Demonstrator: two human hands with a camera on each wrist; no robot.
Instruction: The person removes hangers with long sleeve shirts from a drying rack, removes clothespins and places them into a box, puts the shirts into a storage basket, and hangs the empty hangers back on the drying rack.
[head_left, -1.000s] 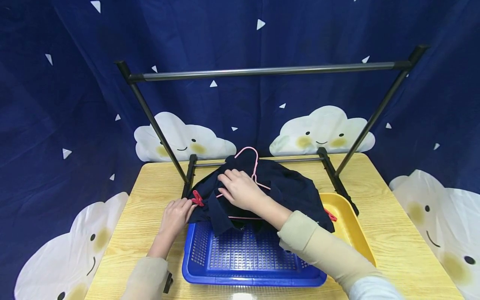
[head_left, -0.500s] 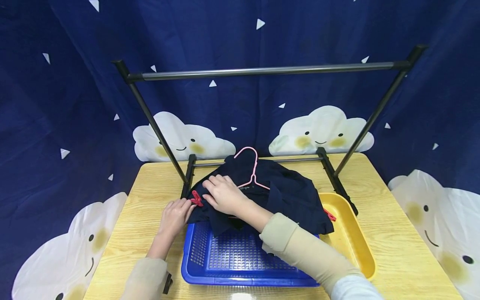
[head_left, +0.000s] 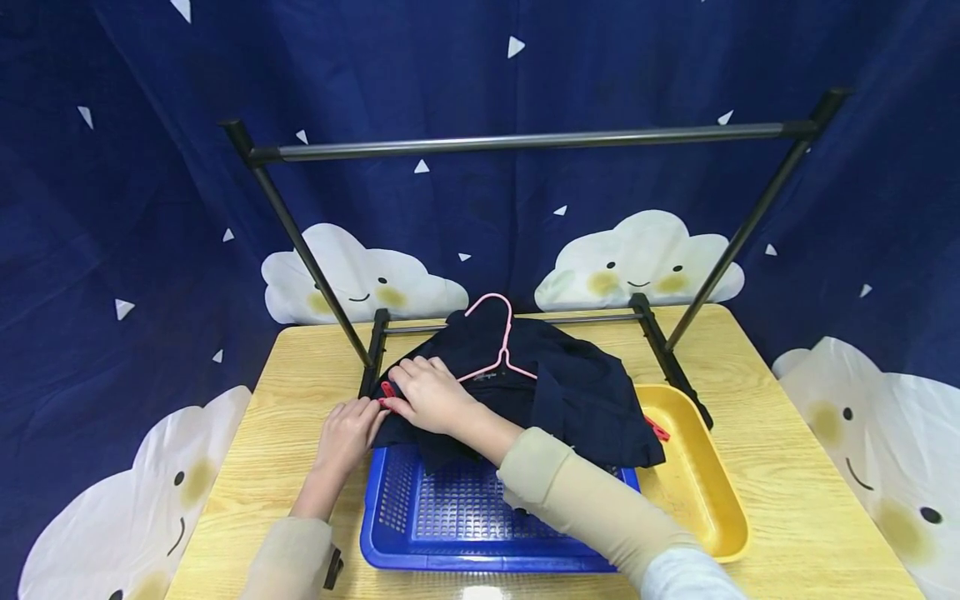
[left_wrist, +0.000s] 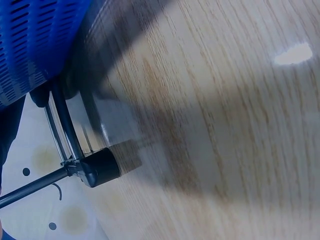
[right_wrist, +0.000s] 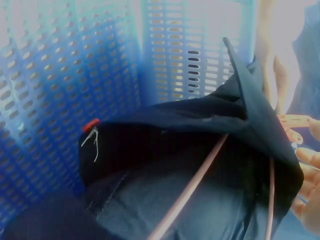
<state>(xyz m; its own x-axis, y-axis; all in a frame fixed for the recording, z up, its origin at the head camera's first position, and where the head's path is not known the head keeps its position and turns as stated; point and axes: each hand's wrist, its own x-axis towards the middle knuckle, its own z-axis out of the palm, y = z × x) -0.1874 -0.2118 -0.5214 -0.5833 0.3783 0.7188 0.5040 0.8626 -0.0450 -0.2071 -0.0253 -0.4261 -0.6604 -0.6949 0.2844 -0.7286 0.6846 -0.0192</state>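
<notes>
1. The blue basket (head_left: 487, 560) sits on the wooden bench (head_left: 817, 492), its near rim facing the person and its far part covered
2. A dark navy shirt (head_left: 592, 383) lies spread across the far part of the basket, spilling past its left and right sides
3. A pink hanger (head_left: 504, 358) rests at the shirt's collar, its hook pointing away beyond the basket; the right wrist view shows pink bars running inside the cloth
4. The left hand (head_left: 348, 437), at the basket's far left corner, grips the shirt's edge with bent fingers
5. The right hand (head_left: 429, 396), over the basket's far left part, has thumb and fingers bent round a red clip (head_left: 387, 389) at that same edge; how firmly they pinch is unclear
6. A second red clip (head_left: 660, 430) shows at the shirt's other edge, right of the basket
7. A yellow tray (head_left: 705, 471) stands right of the basket, partly hidden by the shirt and an arm
8. A clothes rack (head_left: 532, 143) rises behind the basket, before a dark blue curtain (head_left: 517, 83) printed with smiling clouds
</notes>
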